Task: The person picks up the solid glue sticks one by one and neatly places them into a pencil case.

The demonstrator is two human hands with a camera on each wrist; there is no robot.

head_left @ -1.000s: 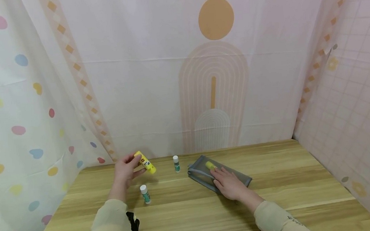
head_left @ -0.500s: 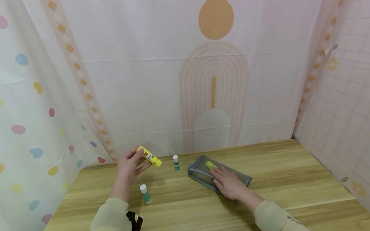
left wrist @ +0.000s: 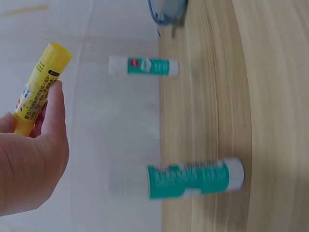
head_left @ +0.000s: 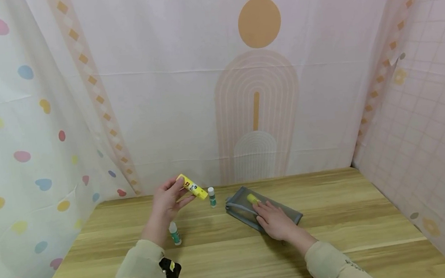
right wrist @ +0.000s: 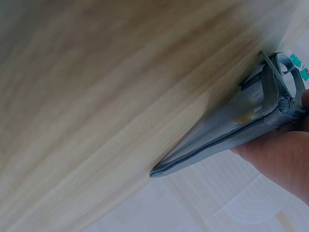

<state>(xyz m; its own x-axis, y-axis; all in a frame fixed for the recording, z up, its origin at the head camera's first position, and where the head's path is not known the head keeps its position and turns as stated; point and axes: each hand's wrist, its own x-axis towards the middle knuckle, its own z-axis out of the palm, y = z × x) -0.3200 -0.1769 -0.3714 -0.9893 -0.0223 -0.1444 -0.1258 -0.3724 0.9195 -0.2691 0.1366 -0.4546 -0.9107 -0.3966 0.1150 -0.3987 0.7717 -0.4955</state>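
Yellow stick (head_left: 192, 187) nearer pouch (head_left: 240, 198), green stick (head_left: 212, 198) between

Left wrist view's top edge crops the grey pouch (left wrist: 172, 9).

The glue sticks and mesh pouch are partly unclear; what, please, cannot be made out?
Mesh pouch, left wrist view: cut off by the top edge.
Yellow stick inside the pouch, head view: lower end hidden by the right grip.
Nearer green glue stick, left wrist view: cap and label blurred.
Held yellow glue stick, head view: fine print too small.
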